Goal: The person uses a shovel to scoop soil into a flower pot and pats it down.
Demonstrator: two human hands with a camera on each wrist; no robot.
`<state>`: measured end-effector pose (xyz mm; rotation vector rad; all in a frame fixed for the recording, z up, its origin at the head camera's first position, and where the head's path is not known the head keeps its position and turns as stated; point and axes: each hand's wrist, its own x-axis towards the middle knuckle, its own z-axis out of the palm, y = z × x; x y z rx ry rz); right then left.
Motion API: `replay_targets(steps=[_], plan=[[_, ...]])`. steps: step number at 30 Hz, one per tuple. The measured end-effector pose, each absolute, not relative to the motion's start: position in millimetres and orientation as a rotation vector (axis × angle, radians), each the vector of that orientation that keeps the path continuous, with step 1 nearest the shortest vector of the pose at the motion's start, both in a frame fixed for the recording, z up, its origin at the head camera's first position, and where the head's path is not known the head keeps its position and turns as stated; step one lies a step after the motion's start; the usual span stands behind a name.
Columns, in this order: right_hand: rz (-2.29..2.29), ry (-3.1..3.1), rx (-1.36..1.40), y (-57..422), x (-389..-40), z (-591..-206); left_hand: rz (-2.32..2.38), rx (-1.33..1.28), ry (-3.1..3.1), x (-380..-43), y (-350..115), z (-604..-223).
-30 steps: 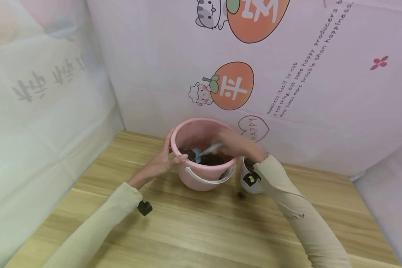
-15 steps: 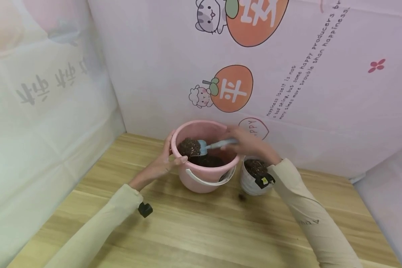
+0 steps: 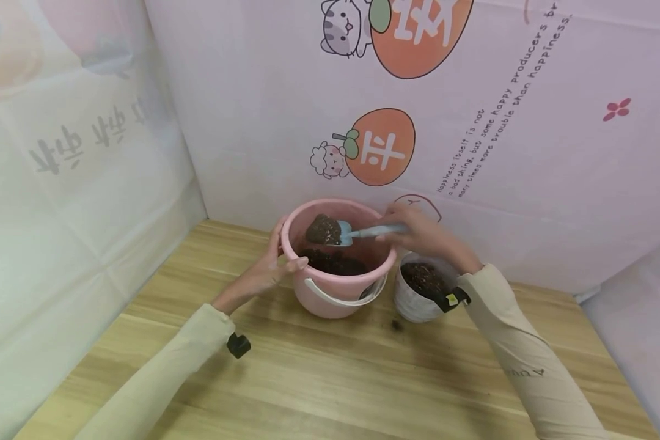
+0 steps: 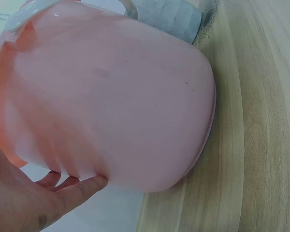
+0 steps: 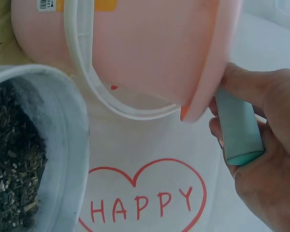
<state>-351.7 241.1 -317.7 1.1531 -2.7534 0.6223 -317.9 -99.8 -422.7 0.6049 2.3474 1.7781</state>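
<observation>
A pink bucket (image 3: pixel 330 299) with a white handle (image 3: pixel 343 299) stands on the table, dark soil (image 3: pixel 335 263) inside it. My left hand (image 3: pixel 258 272) holds its left side, the thumb by the rim; the left wrist view has fingers (image 4: pixel 82 191) against the outer wall. My right hand (image 3: pixel 423 231) grips the handle of a light blue trowel (image 3: pixel 345 233). A heaped clump of soil (image 3: pixel 323 230) sits on the trowel's blade, above the soil in the bucket. In the right wrist view the trowel's handle end (image 5: pixel 239 128) shows between thumb and fingers, beside the bucket rim.
A whitish pot (image 3: pixel 415 302) of soil stands right of the bucket, under my right forearm. A small dark spot of soil (image 3: pixel 397 325) lies on the wooden table (image 3: pixel 319 373) before the pot. A printed cloth wall (image 3: pixel 264 122) rises close behind.
The trowel has come up from the soil in the bucket with a heap on its blade. My right hand has shifted right, uncovering the pot. The left hand stays at the bucket.
</observation>
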Motion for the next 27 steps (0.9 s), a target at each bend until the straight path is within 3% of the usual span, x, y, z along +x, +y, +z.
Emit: replay_targets(steps=[27], plan=[[0.654,-2.621,1.185,276,-345,-316,1.796,0.611,2.356,-319,-100,-422]])
